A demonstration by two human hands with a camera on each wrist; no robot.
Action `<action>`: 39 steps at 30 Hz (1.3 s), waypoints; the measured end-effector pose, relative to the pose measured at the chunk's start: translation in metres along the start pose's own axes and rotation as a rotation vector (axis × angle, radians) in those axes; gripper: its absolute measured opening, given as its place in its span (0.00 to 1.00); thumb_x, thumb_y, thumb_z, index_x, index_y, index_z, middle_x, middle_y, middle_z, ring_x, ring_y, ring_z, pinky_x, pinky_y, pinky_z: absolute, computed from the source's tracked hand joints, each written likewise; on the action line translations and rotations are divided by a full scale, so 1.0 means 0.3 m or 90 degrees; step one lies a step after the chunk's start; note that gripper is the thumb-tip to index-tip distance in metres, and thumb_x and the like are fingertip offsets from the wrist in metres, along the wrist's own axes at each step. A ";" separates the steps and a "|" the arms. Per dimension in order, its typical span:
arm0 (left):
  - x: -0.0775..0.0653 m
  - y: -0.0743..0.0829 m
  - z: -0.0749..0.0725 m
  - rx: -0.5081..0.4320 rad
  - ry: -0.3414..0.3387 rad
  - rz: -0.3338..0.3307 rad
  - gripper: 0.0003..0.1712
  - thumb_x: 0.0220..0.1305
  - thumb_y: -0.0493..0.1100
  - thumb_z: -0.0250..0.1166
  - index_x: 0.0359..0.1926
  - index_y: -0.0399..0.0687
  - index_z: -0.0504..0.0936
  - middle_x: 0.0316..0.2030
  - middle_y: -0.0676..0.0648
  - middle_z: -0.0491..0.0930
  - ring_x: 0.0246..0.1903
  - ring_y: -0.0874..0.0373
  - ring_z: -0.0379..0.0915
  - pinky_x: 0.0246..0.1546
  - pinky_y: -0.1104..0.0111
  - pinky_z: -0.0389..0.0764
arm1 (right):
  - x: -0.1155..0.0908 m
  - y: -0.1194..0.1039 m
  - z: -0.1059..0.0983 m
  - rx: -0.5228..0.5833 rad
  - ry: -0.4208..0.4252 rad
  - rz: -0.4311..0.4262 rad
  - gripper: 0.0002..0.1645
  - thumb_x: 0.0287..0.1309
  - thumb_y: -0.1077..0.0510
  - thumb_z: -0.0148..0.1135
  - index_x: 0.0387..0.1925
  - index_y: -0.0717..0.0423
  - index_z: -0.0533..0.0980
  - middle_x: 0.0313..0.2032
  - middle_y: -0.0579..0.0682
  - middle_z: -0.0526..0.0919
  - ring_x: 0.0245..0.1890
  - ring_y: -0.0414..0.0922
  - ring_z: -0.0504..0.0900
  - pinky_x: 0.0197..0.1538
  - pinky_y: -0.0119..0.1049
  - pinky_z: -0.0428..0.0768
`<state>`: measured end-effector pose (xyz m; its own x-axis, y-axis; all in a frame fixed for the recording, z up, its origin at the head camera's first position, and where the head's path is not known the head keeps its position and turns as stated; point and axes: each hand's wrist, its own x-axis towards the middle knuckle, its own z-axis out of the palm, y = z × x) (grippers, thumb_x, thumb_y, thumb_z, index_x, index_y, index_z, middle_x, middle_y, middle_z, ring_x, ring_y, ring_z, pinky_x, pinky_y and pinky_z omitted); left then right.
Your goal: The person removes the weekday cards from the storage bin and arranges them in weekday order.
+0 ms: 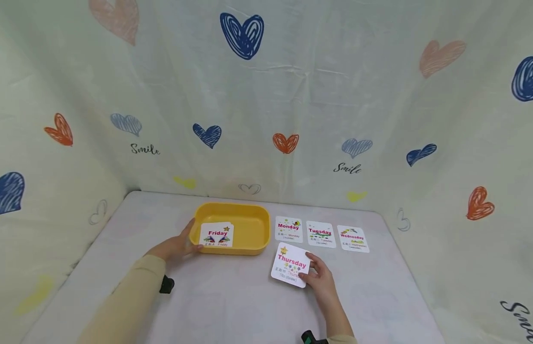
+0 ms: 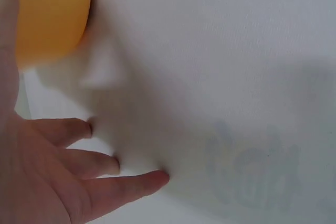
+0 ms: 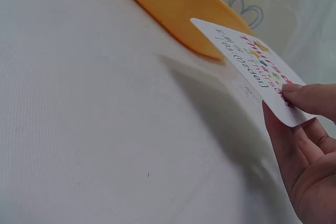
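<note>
My right hand (image 1: 323,283) pinches the Thursday card (image 1: 291,265) by its right edge, thumb on the printed face and fingers beneath. In the right wrist view, the card (image 3: 257,66) is tilted above the table and casts a shadow. At the left end of the yellow tray (image 1: 254,250), my left hand (image 1: 175,246) rests against the outside with fingers extended. Three of its fingers (image 2: 126,187) spread over the table surface in the left wrist view. Inside the tray, at its left, lies the Friday card (image 1: 217,235), with another card edge showing behind it.
Right of the tray, the Monday card (image 1: 288,230), Tuesday card (image 1: 321,234) and Wednesday card (image 1: 353,239) lie face up in a row. The white table (image 1: 232,296) meets a heart-printed curtain (image 1: 309,100) at the back and sides.
</note>
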<state>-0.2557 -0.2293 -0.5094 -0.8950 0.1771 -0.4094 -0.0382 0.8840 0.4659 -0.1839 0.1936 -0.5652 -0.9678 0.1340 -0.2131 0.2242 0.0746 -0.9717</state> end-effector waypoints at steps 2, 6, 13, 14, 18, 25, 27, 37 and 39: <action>-0.001 -0.001 0.001 -0.001 0.004 0.001 0.63 0.60 0.73 0.56 0.75 0.42 0.31 0.61 0.19 0.62 0.58 0.23 0.63 0.58 0.36 0.64 | 0.002 0.008 -0.003 0.006 0.007 -0.001 0.42 0.50 0.76 0.65 0.67 0.57 0.66 0.49 0.60 0.73 0.40 0.46 0.83 0.39 0.30 0.82; 0.001 -0.004 0.001 -0.003 0.012 0.009 0.62 0.61 0.72 0.57 0.75 0.43 0.32 0.62 0.20 0.61 0.58 0.24 0.64 0.58 0.37 0.64 | 0.005 0.019 -0.001 0.018 0.019 0.004 0.42 0.52 0.75 0.65 0.68 0.54 0.65 0.48 0.60 0.75 0.38 0.46 0.83 0.39 0.30 0.82; 0.001 -0.003 -0.002 -0.005 0.025 0.008 0.61 0.60 0.69 0.61 0.75 0.43 0.37 0.59 0.19 0.64 0.57 0.24 0.65 0.58 0.38 0.65 | 0.019 0.039 0.007 0.013 0.049 0.008 0.41 0.52 0.73 0.67 0.67 0.56 0.66 0.48 0.61 0.76 0.38 0.46 0.83 0.38 0.30 0.82; 0.000 -0.002 -0.002 -0.005 0.025 0.004 0.61 0.60 0.69 0.61 0.75 0.44 0.37 0.59 0.19 0.65 0.57 0.25 0.65 0.58 0.38 0.65 | 0.023 0.040 0.008 0.007 0.054 0.007 0.40 0.52 0.73 0.67 0.67 0.56 0.67 0.48 0.60 0.77 0.37 0.46 0.83 0.37 0.30 0.82; -0.005 0.006 -0.006 0.002 0.024 0.006 0.60 0.61 0.69 0.61 0.75 0.44 0.36 0.58 0.19 0.66 0.56 0.25 0.66 0.58 0.39 0.66 | 0.049 0.044 0.011 -0.042 0.060 -0.020 0.39 0.51 0.73 0.68 0.66 0.58 0.69 0.47 0.59 0.78 0.34 0.46 0.81 0.34 0.28 0.81; -0.003 0.009 -0.005 0.003 0.018 0.015 0.61 0.61 0.70 0.59 0.76 0.44 0.32 0.58 0.19 0.66 0.56 0.25 0.67 0.57 0.38 0.66 | 0.086 0.062 0.019 -0.099 0.059 -0.042 0.39 0.49 0.74 0.69 0.65 0.62 0.69 0.44 0.58 0.79 0.33 0.45 0.78 0.30 0.27 0.79; 0.000 0.008 -0.002 -0.005 0.014 0.010 0.63 0.60 0.72 0.58 0.76 0.45 0.32 0.60 0.19 0.64 0.57 0.24 0.65 0.58 0.37 0.65 | 0.087 0.065 0.019 -0.109 0.061 -0.037 0.40 0.49 0.73 0.69 0.65 0.62 0.68 0.43 0.57 0.79 0.34 0.45 0.79 0.31 0.28 0.80; -0.002 0.015 -0.004 -0.014 0.011 -0.010 0.62 0.60 0.72 0.58 0.76 0.46 0.32 0.65 0.21 0.58 0.60 0.23 0.61 0.59 0.36 0.63 | 0.089 0.066 0.027 -0.154 0.074 -0.046 0.37 0.48 0.70 0.71 0.62 0.66 0.71 0.40 0.55 0.78 0.34 0.45 0.75 0.30 0.27 0.77; -0.003 0.015 -0.004 -0.014 0.012 -0.012 0.62 0.60 0.72 0.58 0.76 0.45 0.32 0.65 0.21 0.57 0.60 0.23 0.61 0.59 0.36 0.63 | 0.092 0.059 0.032 -0.176 0.073 -0.042 0.37 0.48 0.69 0.72 0.62 0.66 0.71 0.39 0.54 0.77 0.34 0.45 0.73 0.29 0.27 0.76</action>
<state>-0.2556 -0.2260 -0.5060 -0.9022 0.1518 -0.4036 -0.0651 0.8773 0.4755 -0.2077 0.1891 -0.5894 -0.9657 0.2293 -0.1220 0.1989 0.3510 -0.9150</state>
